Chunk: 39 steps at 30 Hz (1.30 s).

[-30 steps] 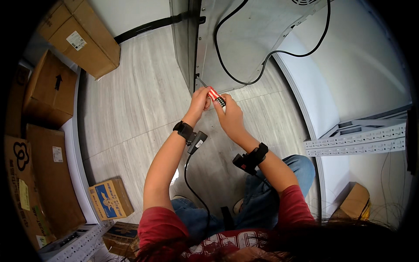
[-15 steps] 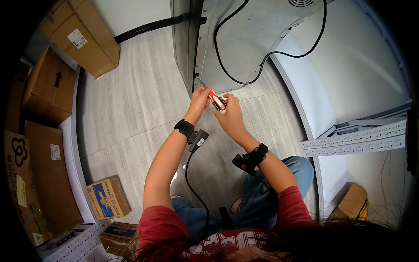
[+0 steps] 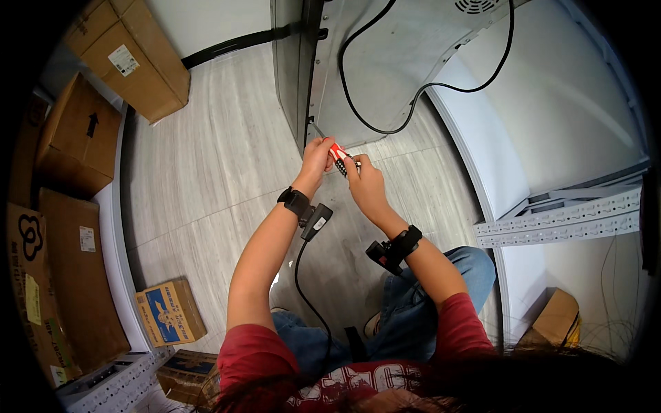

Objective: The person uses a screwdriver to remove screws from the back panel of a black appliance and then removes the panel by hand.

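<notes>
A red, white and black screwdriver [image 3: 337,151] slants up to a small fitting [image 3: 311,120] on the lower left edge of a metal cabinet [image 3: 375,65]. My left hand [image 3: 317,158] is closed at the front of its handle, beside the shaft. My right hand [image 3: 365,184] grips the rear of the same handle, thumb laid along it. The tip sits at the fitting; whether it engages a screw is too small to tell. A black cable [image 3: 413,100] loops across the cabinet's panel. Both wrists wear black strapped devices.
Cardboard boxes [image 3: 82,268] line the left side, with another tall box [image 3: 138,76] at the upper left and a small one [image 3: 172,310] low on the floor [image 3: 206,172]. A white perforated metal rail [image 3: 558,217] and white panels are at the right. My bent knee is below it.
The screwdriver's handle has rotated. My right hand's fingers loosened around it half a second ago and have now closed on it again. My left hand stays near the shaft.
</notes>
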{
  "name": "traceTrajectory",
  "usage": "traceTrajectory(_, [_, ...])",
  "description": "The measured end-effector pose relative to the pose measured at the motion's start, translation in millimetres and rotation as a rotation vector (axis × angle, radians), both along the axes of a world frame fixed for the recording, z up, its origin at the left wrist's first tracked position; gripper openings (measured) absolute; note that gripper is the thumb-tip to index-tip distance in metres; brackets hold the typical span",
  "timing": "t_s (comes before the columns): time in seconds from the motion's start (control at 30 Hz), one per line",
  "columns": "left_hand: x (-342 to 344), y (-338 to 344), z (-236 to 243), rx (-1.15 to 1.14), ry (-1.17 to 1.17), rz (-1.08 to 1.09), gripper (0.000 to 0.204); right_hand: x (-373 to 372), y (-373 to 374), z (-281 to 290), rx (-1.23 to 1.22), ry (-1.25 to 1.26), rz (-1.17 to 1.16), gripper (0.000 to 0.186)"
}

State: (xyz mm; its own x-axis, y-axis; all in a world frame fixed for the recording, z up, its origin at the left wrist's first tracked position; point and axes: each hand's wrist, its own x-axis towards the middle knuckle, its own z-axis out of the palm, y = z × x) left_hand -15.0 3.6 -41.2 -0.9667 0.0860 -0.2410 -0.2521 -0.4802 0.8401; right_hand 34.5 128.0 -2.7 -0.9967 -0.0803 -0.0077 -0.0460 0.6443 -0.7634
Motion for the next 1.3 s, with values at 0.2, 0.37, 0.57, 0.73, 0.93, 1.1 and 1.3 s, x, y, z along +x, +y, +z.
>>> traceTrajectory(0.2, [-1.2, 0.3, -1.4, 0.043, -0.033, 0.031, 0.020, 15.7, -8.3, 7.3, 0.030, 0.269, 0.030, 0.038])
traceTrajectory(0.37, [-3.2, 0.1, -10.0, 0.077, -0.013, 0.007, 0.020, 10.4, -4.7, -1.4, -0.049, 0.146, -0.001, 0.037])
traceTrajectory(0.57, [-4.8, 2.7, -11.3, 0.208, -0.048, 0.040, 0.018, 12.4, -2.3, -3.8, 0.093, 0.399, -0.018, 0.034])
traceTrajectory(0.73, [-3.5, 3.4, -13.9, 0.108, -0.018, 0.062, 0.018, 13.2, -8.1, 0.1, -0.002, 0.150, -0.026, 0.038])
traceTrajectory(0.93, [-1.5, 7.3, -2.4, 0.117, -0.044, 0.046, 0.021, 1.9, -0.6, 1.1, 0.038, -0.053, -0.004, 0.047])
traceTrajectory(1.1, [-4.0, 3.3, -17.0, 0.029, -0.037, 0.059, 0.022, 20.7, -18.3, 5.0, 0.071, 0.366, -0.064, 0.037])
traceTrajectory(1.3, [-1.6, 3.1, -8.9, 0.078, -0.041, 0.017, 0.021, 10.2, -4.8, -6.0, 0.063, 0.170, 0.002, 0.034])
